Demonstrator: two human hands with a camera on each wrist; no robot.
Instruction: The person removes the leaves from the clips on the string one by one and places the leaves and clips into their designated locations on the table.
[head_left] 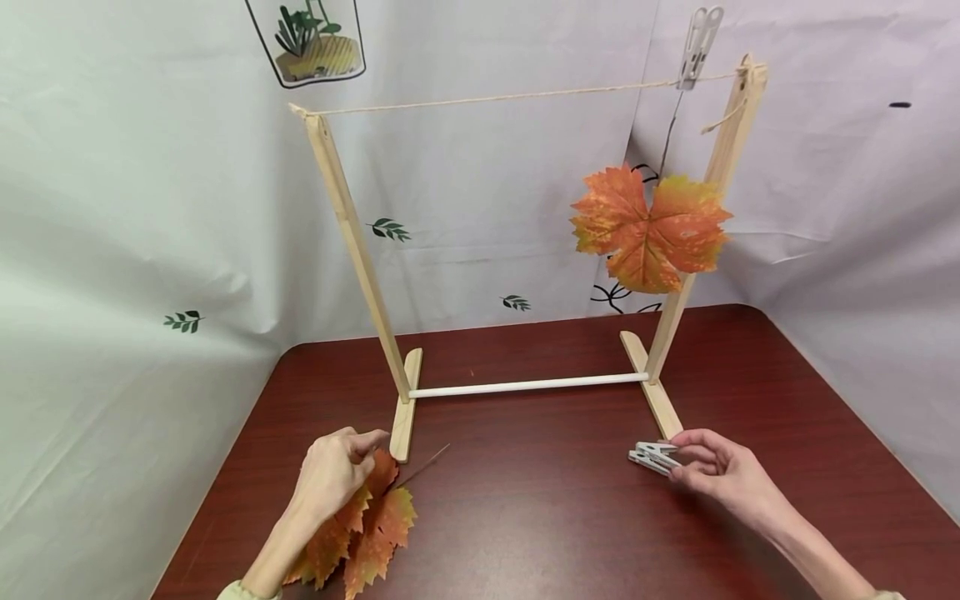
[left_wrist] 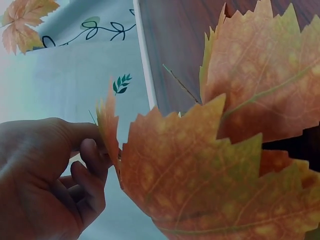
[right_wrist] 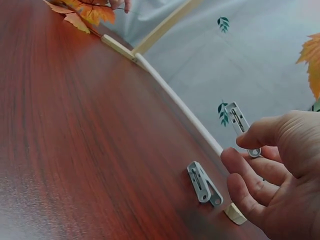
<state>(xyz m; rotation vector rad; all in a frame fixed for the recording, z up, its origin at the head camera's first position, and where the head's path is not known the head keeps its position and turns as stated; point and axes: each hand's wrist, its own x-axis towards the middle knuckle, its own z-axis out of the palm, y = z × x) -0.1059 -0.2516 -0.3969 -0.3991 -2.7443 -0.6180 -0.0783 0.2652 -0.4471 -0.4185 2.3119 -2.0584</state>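
My left hand (head_left: 333, 475) pinches an orange artificial leaf (left_wrist: 175, 170) near its stem, at the table's left front. Another orange leaf (head_left: 381, 533) lies beside it, its thin stem pointing toward the rack. On the right, my right hand (head_left: 723, 475) pinches a light grey clothespin (right_wrist: 237, 120) between thumb and fingers. Just below it, a second clothespin (right_wrist: 201, 184) lies on the table; the two overlap in the head view. A third clothespin (head_left: 699, 50) clamps a leaf (head_left: 648, 233) by its stem to the twine (head_left: 487, 98), near the right post.
A wooden rack with a left post (head_left: 360, 258), a right post (head_left: 731, 133) and a white crossbar (head_left: 525, 386) stands on the dark red table (head_left: 540, 483). Behind and at both sides hangs a pale printed cloth (head_left: 480, 192).
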